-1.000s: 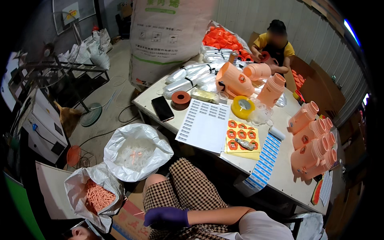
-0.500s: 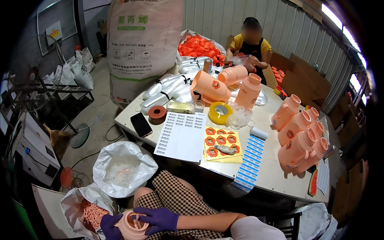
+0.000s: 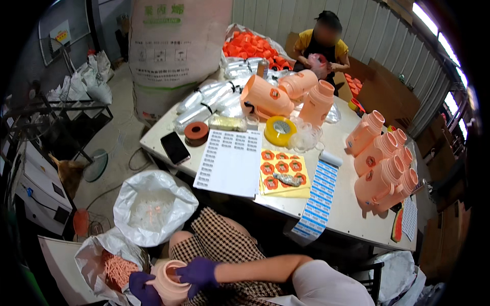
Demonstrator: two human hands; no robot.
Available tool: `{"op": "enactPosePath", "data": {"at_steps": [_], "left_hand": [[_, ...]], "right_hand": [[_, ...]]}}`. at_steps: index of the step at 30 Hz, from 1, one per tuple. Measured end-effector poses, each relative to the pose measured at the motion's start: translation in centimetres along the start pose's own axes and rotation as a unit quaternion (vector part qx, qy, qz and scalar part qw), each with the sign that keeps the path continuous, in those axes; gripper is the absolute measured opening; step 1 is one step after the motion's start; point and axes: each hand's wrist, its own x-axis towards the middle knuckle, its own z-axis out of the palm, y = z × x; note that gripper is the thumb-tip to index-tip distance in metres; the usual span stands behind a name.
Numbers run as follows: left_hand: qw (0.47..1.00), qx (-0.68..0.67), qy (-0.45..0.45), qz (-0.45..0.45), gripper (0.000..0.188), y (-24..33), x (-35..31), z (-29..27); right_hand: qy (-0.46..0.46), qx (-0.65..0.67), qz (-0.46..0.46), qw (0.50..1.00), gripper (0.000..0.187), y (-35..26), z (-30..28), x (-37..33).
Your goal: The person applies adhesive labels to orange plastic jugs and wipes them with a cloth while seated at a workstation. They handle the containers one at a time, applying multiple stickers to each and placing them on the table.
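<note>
Two hands in purple gloves work over the lap, at one peach-coloured plastic jug body with a ringed neck (image 3: pixel 170 291). It sits tilted, its open mouth turned up, low in the view beside the brown-and-cream checked clothing (image 3: pixel 219 239). The left hand (image 3: pixel 144 288) grasps the jug body at its left side, near a small part jutting from the neck. The right hand (image 3: pixel 199 274) lies against the opposite side of the mouth, fingers bent over the rim and partly inside (whether they pinch anything in there cannot be told).

Just left of the jug body, a white woven sack (image 3: pixel 84 262) holds thin pink plastic sticks (image 3: pixel 118 270). Beyond it, a white plastic bag (image 3: pixel 181 198) holds translucent pieces.

On the white-topped table (image 3: pixel 352 217), a black phone (image 3: pixel 175 148) lies near a reddish-brown roll of tape (image 3: pixel 196 135). A white sheet of small dark labels (image 3: pixel 227 176) lies beside a yellow sheet of red flower-shaped stickers (image 3: pixel 268 189). Farther right, several peach jugs (image 3: pixel 377 183) stand clustered together. Across the table, a person in a yellow top and black apron (image 3: pixel 306 41) handles a pinkish item.
</note>
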Motion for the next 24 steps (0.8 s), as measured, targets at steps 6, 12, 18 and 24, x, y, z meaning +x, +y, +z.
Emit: {"op": "enactPosePath", "data": {"at_steps": [6,12,18,24], "left_hand": [[0.981,0.139,-0.034,0.132,0.019,8.4,5.6,0.1],[0.891,0.391,-0.187,0.135,0.096,11.1,-0.4,3.7],[0.951,0.298,0.0,0.081,0.066,4.8,0.8,0.9],[0.907,0.386,0.166,0.027,0.084,-6.7,4.4,-16.6]], "right_hand": [[-0.09,0.01,0.083,0.992,0.059,-0.1,-1.8,-0.7],[-0.041,0.016,0.124,0.991,0.044,0.2,1.9,1.5],[0.026,0.062,0.072,0.995,0.049,-4.6,-6.4,1.4],[0.283,-0.057,0.081,0.954,0.039,4.6,-13.2,-8.8]]}}
